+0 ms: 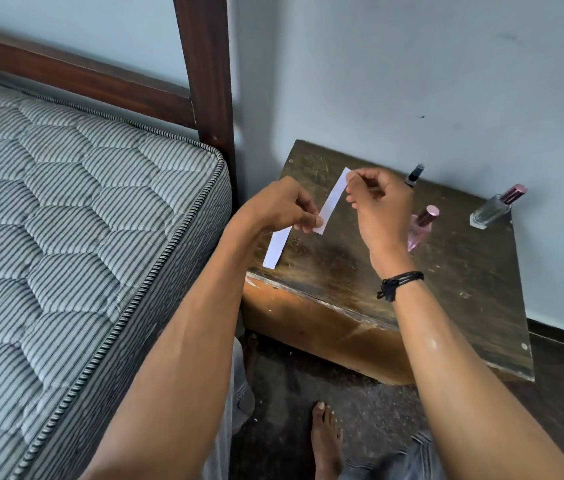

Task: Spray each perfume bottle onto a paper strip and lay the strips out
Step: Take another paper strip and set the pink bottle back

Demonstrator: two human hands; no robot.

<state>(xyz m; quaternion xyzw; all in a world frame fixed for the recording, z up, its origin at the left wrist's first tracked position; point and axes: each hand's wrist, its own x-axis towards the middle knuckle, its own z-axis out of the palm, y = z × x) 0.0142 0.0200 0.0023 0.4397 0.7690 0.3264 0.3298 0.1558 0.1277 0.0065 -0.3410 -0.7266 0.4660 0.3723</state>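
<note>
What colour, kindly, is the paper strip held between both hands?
White paper strip, plain, unmarked; head view.

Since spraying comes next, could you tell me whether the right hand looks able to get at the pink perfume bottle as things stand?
Probably yes, once freed: the right hand pinches a paper strip, and the pink perfume bottle stands just beside its wrist with nothing between.
</note>
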